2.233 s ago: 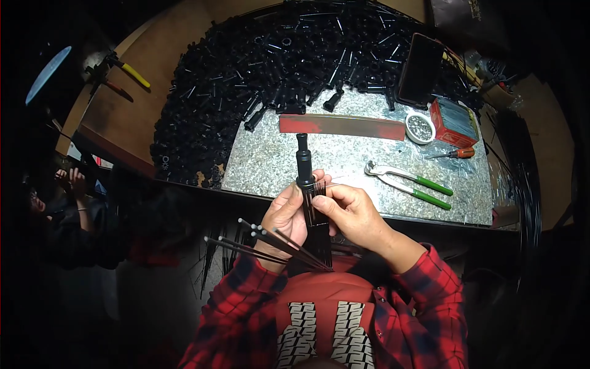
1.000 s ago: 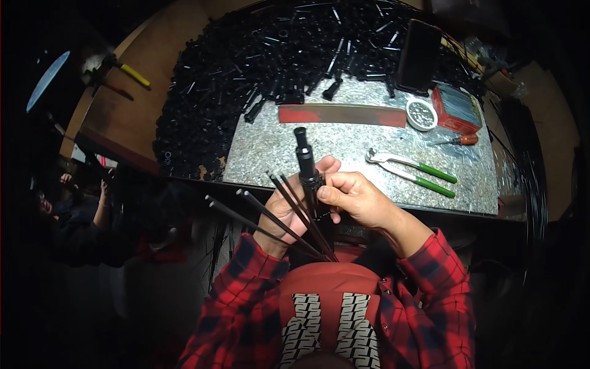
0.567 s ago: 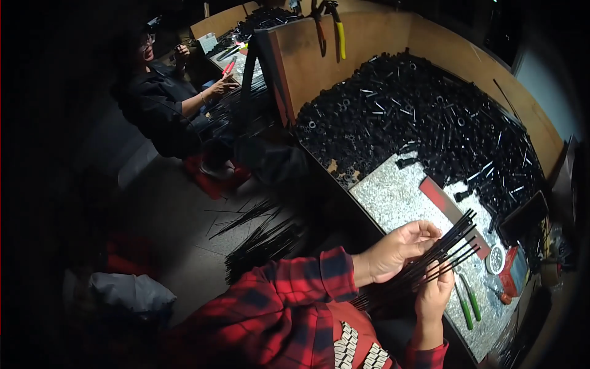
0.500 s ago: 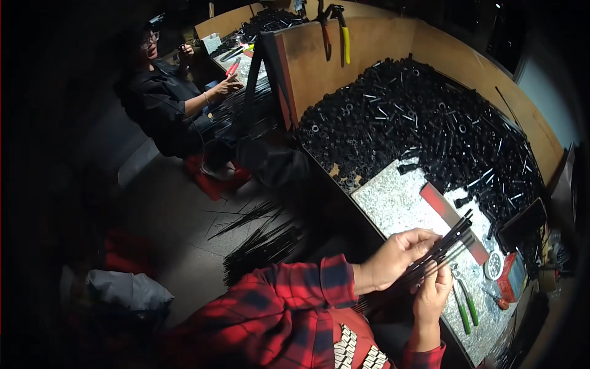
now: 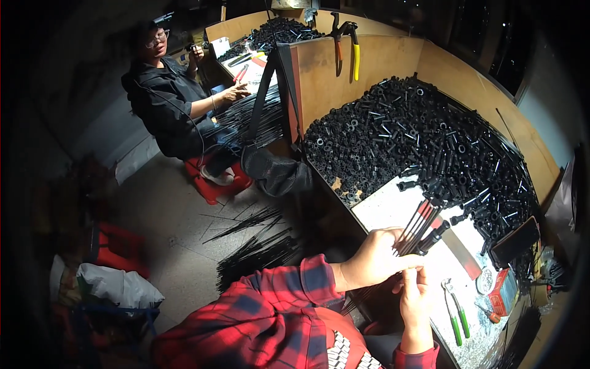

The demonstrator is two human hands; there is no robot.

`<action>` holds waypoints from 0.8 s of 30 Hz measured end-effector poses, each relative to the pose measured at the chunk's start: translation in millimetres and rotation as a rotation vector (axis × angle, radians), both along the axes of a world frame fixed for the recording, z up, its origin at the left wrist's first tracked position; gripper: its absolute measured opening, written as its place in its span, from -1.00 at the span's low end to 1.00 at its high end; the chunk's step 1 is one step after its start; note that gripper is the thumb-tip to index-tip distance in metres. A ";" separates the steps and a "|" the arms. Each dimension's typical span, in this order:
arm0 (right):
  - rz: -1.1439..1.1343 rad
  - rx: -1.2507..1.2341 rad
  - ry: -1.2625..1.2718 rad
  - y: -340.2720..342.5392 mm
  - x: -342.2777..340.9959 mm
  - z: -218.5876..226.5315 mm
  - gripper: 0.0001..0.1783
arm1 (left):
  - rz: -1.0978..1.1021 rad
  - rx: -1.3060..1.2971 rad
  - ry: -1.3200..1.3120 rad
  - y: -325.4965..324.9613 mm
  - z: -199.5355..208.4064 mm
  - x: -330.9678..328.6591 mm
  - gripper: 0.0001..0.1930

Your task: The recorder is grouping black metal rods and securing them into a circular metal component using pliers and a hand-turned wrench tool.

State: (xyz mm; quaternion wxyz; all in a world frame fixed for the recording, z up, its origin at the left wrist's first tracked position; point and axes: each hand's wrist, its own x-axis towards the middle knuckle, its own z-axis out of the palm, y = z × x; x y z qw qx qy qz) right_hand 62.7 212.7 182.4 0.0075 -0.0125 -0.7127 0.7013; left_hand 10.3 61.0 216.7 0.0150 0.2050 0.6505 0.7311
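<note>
Dim overall w/ black fisheye corners — bright glare on the worktop (image 5: 393, 206), edges bent, slight motion blur.

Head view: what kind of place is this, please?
Probably a small assembly workshop: a wooden bench heaped with black plastic tubes, pliers beside them, and thin black rods bundled on the floor.

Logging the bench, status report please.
Left hand grips bundle of thin black rods. Right hand pinches its lower end. Heap of black plastic tubes beyond, nothing blocking.
</note>
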 end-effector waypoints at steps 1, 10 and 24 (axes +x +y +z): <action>-0.003 0.000 0.002 -0.1 1.6 -0.3 -0.79 | 0.020 -0.064 0.106 -1.3 0.9 0.2 -0.76; 0.060 -0.043 -0.072 5.9 14.0 -1.3 -0.80 | -0.052 0.062 0.108 -2.5 -3.2 7.0 -0.75; 0.143 0.104 0.283 43.6 81.1 -14.2 -0.90 | -0.020 -0.085 0.520 5.0 -18.9 64.5 -0.53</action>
